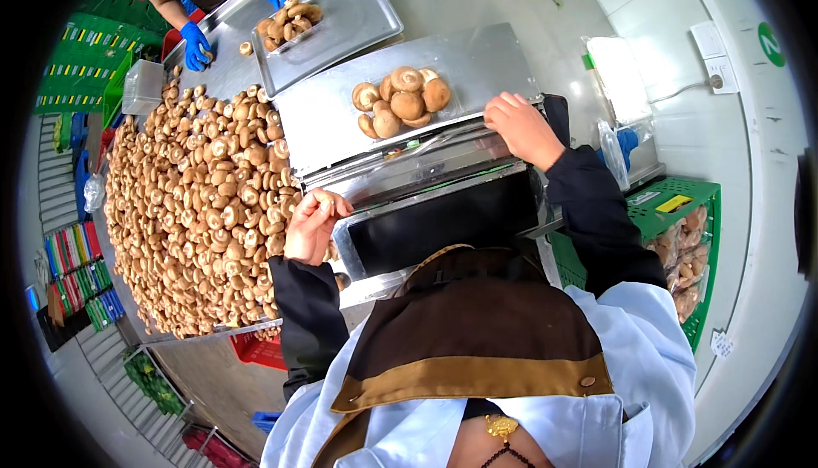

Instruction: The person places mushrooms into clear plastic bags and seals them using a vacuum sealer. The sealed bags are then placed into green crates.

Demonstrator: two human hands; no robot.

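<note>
Brown mushrooms lie in a cluster, apparently on clear plastic, atop a steel plate of a wrapping machine. My left hand is closed, fingertips pinched, at the left end of the machine's front bar; what it holds, if anything, is too small to tell. My right hand has its curled fingers at the plate's right front edge, just right of the mushrooms; whatever is under them is hidden. Below the bar is a dark panel. A big pile of loose mushrooms lies to my left.
A co-worker's blue-gloved hands are beside a metal tray with mushrooms at the upper left. A green crate of bagged mushrooms stands right, below a wall socket. Green crates and a red crate are left.
</note>
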